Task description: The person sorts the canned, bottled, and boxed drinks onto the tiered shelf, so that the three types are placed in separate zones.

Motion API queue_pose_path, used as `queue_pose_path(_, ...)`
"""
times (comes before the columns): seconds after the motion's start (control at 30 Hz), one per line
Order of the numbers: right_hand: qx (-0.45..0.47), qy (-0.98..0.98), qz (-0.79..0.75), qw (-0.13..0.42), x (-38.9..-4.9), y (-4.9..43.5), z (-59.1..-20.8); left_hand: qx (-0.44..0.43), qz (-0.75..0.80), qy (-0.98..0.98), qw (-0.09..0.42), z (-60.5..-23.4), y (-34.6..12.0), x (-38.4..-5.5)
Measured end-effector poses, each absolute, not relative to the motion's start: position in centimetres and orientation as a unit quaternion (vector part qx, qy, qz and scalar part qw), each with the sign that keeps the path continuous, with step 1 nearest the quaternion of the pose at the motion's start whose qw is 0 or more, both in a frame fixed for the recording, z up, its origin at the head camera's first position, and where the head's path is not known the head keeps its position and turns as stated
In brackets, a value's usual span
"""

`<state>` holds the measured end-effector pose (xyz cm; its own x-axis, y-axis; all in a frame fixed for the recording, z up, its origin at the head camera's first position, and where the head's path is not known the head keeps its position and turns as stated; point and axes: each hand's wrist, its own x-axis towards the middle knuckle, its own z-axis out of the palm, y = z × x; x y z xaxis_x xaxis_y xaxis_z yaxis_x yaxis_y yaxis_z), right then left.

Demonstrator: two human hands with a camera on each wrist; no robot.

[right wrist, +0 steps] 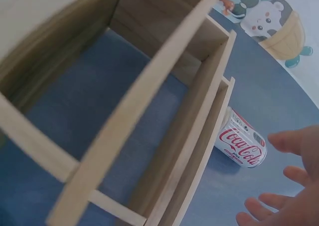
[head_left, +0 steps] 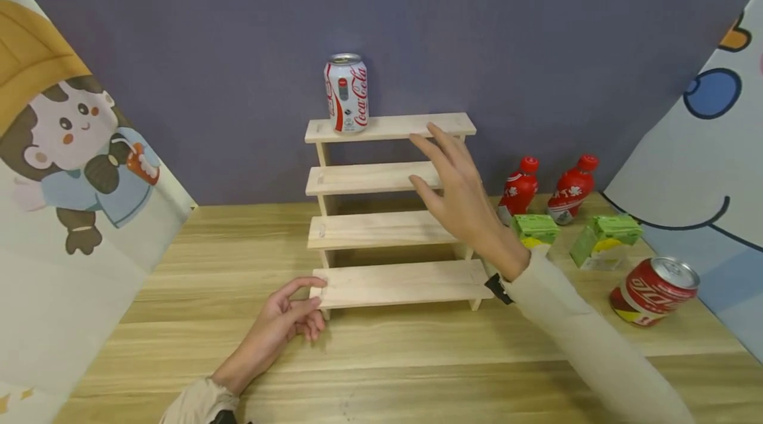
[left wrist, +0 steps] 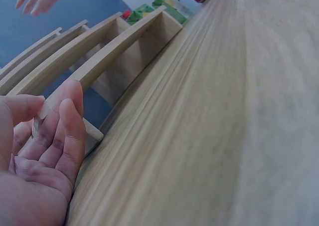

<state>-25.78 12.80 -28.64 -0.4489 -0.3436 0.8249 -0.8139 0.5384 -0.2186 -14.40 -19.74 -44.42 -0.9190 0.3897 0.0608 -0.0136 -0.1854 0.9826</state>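
Note:
A pale wooden stepped rack [head_left: 393,281] stands on the table against the dark back wall. On its top step, toward the left end, a white Coca-Cola can [head_left: 348,94] stands upright. My left hand [head_left: 286,318] pinches the left end of the lowest step between thumb and fingers, which the left wrist view shows close up. My right hand [head_left: 456,192] hovers over the right side of the rack with fingers spread and nothing in them. In the right wrist view the can [right wrist: 240,141] is apart from the right hand's fingertips [right wrist: 281,141].
Right of the rack stand two red bottles [head_left: 520,189] [head_left: 573,190], two green drink cartons [head_left: 535,230] [head_left: 607,242] and a red can [head_left: 654,291]. Cartoon-printed side walls [head_left: 71,265] border the wooden table [head_left: 381,371] left and right.

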Motion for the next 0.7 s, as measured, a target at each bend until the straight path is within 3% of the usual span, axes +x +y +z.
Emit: queue_pose_path(0.7, 0.373, -0.823, 0.239, 0.356, -21.2, 17.4, -32.0, 0.155, 0.760, 0.617, 0.134, -44.4, -19.7, -14.4)
